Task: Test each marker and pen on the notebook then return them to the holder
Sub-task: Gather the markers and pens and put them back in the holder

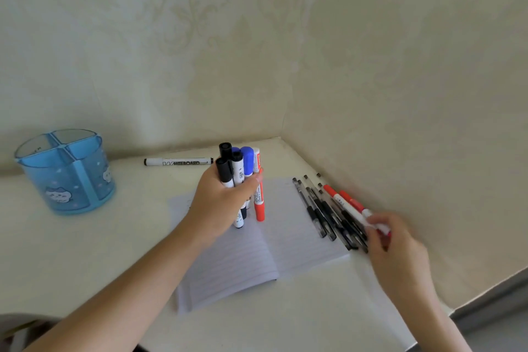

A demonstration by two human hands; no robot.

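An open lined notebook (257, 251) lies on the pale table. Above its left page my left hand (220, 203) grips an upright bundle of several markers (241, 174), black, blue and red capped. My right hand (391, 240) is at the notebook's right edge, fingers pinched on a red-capped white marker (350, 208) that rests among several black pens (328, 211) lying in a row. A second red marker (353, 201) lies beside it by the wall. The blue translucent holder (67, 171) with four compartments stands at the far left, apart from both hands.
A white whiteboard marker (178, 162) with a black cap lies along the back wall, left of the bundle. Patterned walls meet in a corner behind the table. The table's right edge drops to a grey floor (497, 323).
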